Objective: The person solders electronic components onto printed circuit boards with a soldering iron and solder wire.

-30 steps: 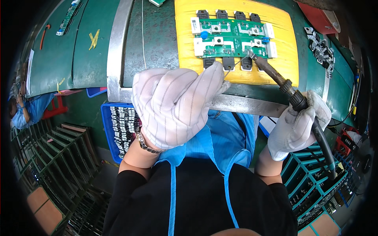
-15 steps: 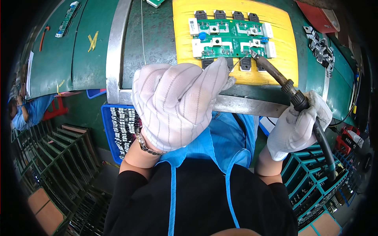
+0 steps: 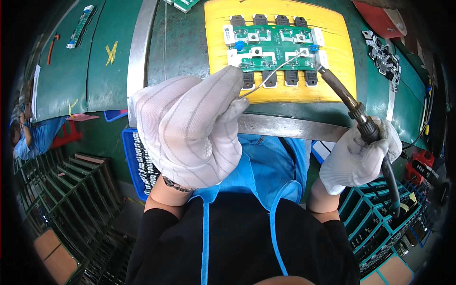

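A green circuit board (image 3: pixel 266 46) with black flat components along its long edges and white blocks at its ends lies on a yellow pad (image 3: pixel 223 95). My left hand (image 3: pixel 194 123), in a white striped glove, pinches a thin solder wire (image 3: pixel 271 74). The wire's far end reaches the board's lower right part. My right hand (image 3: pixel 363 154), gloved in white too, grips a soldering iron (image 3: pixel 343 92) by its handle. The iron's tip is close to the board's lower right corner; I cannot tell whether it touches.
A blue bin (image 3: pixel 129 161) of small parts sits below the bench's metal edge (image 3: pixel 285 126). Metal-and-black parts (image 3: pixel 384 61) lie piled at the right, near a red container (image 3: pixel 382 21). Racks (image 3: pixel 76 185) stand on both sides. Another board strip (image 3: pixel 80 27) lies far left.
My left hand has drawn back to the left, and a longer stretch of wire shows. The iron's tip has shifted right toward the board's edge. Board and pad sit slightly further left.
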